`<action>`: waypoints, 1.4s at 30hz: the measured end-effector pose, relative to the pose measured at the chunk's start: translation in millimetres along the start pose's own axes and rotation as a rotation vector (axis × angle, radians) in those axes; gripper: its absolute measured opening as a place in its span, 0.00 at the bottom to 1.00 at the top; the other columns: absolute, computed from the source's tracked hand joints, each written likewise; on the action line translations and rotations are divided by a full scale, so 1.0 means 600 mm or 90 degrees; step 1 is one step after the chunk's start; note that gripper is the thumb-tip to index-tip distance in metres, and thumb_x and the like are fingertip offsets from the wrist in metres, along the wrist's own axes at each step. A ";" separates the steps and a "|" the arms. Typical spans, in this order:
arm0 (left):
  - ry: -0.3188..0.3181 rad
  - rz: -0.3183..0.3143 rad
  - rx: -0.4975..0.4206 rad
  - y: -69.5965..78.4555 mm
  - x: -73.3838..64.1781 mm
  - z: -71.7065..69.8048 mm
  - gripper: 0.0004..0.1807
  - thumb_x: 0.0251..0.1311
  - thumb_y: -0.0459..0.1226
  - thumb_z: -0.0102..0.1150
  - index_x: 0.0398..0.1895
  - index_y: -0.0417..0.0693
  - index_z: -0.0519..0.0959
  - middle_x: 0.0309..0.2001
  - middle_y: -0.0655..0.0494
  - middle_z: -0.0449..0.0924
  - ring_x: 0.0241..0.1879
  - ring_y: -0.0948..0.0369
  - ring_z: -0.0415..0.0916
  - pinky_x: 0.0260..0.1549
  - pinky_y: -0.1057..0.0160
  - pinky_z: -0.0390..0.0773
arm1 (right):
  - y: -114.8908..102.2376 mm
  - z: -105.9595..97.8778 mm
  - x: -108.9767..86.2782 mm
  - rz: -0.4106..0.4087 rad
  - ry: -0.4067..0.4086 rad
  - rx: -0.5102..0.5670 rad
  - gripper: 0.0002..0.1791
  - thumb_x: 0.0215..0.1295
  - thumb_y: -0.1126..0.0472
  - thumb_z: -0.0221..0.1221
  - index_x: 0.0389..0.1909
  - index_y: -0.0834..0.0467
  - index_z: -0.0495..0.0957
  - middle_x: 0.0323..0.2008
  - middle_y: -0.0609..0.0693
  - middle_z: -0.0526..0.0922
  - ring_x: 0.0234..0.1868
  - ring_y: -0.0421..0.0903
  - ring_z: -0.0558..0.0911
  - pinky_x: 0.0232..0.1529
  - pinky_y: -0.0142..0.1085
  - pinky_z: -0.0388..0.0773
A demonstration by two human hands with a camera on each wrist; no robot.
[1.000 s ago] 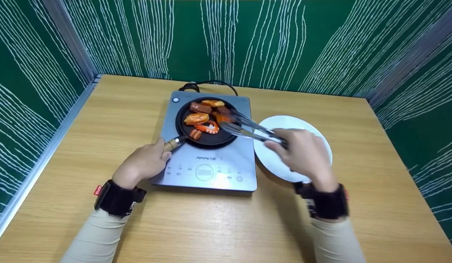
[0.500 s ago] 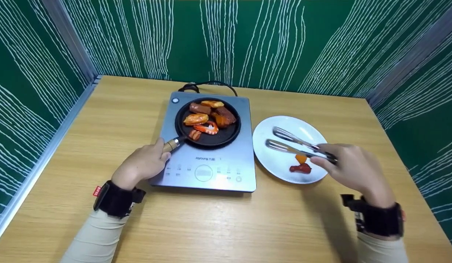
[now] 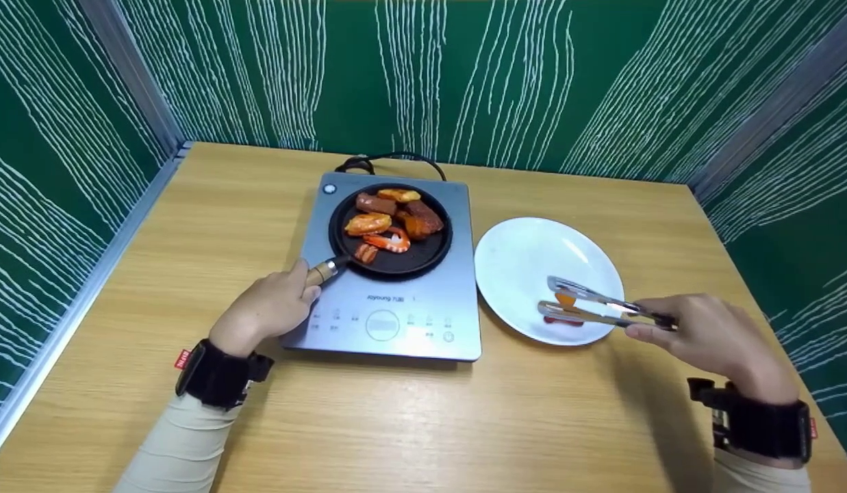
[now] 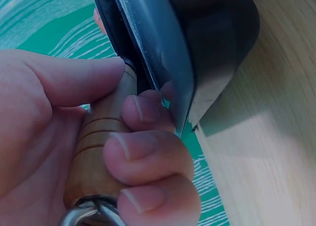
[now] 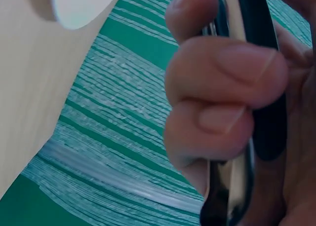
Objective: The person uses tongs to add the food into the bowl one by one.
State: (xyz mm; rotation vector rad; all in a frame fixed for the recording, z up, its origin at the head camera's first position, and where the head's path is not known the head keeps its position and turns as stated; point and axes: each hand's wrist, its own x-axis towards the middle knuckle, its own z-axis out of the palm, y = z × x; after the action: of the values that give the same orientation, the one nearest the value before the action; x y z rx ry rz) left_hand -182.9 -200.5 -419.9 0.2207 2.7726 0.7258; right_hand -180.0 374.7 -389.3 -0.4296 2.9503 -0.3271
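My left hand (image 3: 276, 301) grips the wooden handle (image 4: 101, 142) of a black frying pan (image 3: 420, 263), its fingers wrapped round the wood in the left wrist view. Several food pieces lie in the pan, among them a shrimp (image 3: 390, 239), a chicken wing (image 3: 368, 223) and a brown chunk (image 3: 376, 203). With curled fingers my right hand (image 3: 711, 335) holds metal tongs (image 3: 601, 301), their arms spread apart over the right part of a white plate (image 3: 512, 274). An orange piece (image 3: 565, 298) and a dark red piece (image 3: 563, 322) lie there, partly hidden by the tongs.
The pan stands on a grey induction cooktop (image 3: 423, 322), with the plate close to its right side. A black cable (image 3: 409, 154) runs behind the cooktop. Green patterned panels (image 3: 423, 75) border the wooden table (image 3: 368, 424) at the back and sides.
My right hand has carried the tongs from over the pan rightward and toward me, above the plate. The orange and dark red pieces show on the plate since half a second ago. My left hand stays put.
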 end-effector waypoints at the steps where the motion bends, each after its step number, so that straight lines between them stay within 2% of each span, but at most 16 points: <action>1: 0.000 0.000 -0.001 0.000 0.000 0.000 0.14 0.83 0.42 0.46 0.56 0.39 0.67 0.37 0.44 0.72 0.36 0.48 0.74 0.35 0.51 0.73 | 0.005 0.001 -0.001 0.006 -0.011 0.004 0.31 0.70 0.37 0.67 0.61 0.57 0.86 0.23 0.43 0.71 0.28 0.45 0.70 0.28 0.36 0.61; 7: -0.001 -0.003 -0.001 -0.004 -0.001 0.000 0.14 0.83 0.43 0.46 0.55 0.40 0.67 0.36 0.45 0.72 0.35 0.49 0.74 0.34 0.52 0.73 | 0.031 -0.002 -0.001 0.032 -0.056 0.004 0.35 0.67 0.37 0.69 0.61 0.62 0.85 0.34 0.47 0.86 0.37 0.49 0.78 0.35 0.40 0.71; 15: -0.012 -0.011 -0.016 -0.004 0.001 0.003 0.14 0.83 0.43 0.45 0.57 0.40 0.66 0.37 0.45 0.72 0.35 0.50 0.74 0.34 0.53 0.73 | 0.034 -0.014 0.005 0.064 -0.103 -0.003 0.36 0.64 0.33 0.70 0.61 0.56 0.86 0.39 0.51 0.87 0.41 0.52 0.80 0.35 0.42 0.72; 19: -0.010 -0.009 -0.016 -0.002 0.002 0.002 0.14 0.83 0.43 0.45 0.57 0.41 0.67 0.37 0.45 0.72 0.35 0.50 0.74 0.35 0.53 0.73 | 0.033 -0.017 0.002 0.058 -0.092 -0.020 0.32 0.64 0.33 0.70 0.59 0.52 0.88 0.41 0.53 0.88 0.40 0.52 0.81 0.34 0.43 0.72; 22: -0.009 -0.002 -0.013 -0.002 0.004 0.002 0.15 0.83 0.43 0.45 0.57 0.40 0.67 0.37 0.45 0.71 0.36 0.49 0.73 0.35 0.52 0.72 | 0.032 -0.018 0.002 0.052 -0.084 -0.034 0.29 0.65 0.35 0.69 0.58 0.51 0.88 0.36 0.49 0.85 0.38 0.50 0.78 0.32 0.42 0.68; 28: -0.010 -0.004 -0.017 -0.002 0.003 0.001 0.14 0.83 0.43 0.45 0.56 0.41 0.67 0.36 0.45 0.70 0.34 0.50 0.73 0.33 0.54 0.71 | 0.028 -0.015 0.007 0.054 -0.086 -0.039 0.29 0.67 0.37 0.69 0.58 0.54 0.88 0.33 0.46 0.83 0.37 0.50 0.77 0.32 0.41 0.67; 37: -0.008 -0.010 -0.030 -0.003 0.001 0.001 0.13 0.83 0.43 0.45 0.54 0.42 0.67 0.36 0.45 0.71 0.32 0.51 0.72 0.31 0.55 0.71 | 0.019 -0.011 0.014 0.034 -0.077 -0.016 0.26 0.69 0.40 0.69 0.57 0.55 0.89 0.40 0.52 0.90 0.38 0.49 0.80 0.33 0.40 0.70; 42: -0.008 -0.012 -0.034 -0.002 0.000 0.001 0.12 0.83 0.43 0.45 0.54 0.42 0.67 0.36 0.45 0.71 0.32 0.52 0.72 0.30 0.56 0.71 | 0.011 -0.013 0.009 0.022 -0.052 -0.007 0.27 0.71 0.42 0.67 0.59 0.58 0.87 0.35 0.47 0.86 0.35 0.48 0.77 0.31 0.40 0.67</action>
State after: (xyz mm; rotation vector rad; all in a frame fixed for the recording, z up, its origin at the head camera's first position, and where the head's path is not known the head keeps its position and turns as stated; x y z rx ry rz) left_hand -182.9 -201.5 -421.0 0.1888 2.7354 0.7898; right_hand -188.5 380.6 -383.8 -0.3837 2.8773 -0.2832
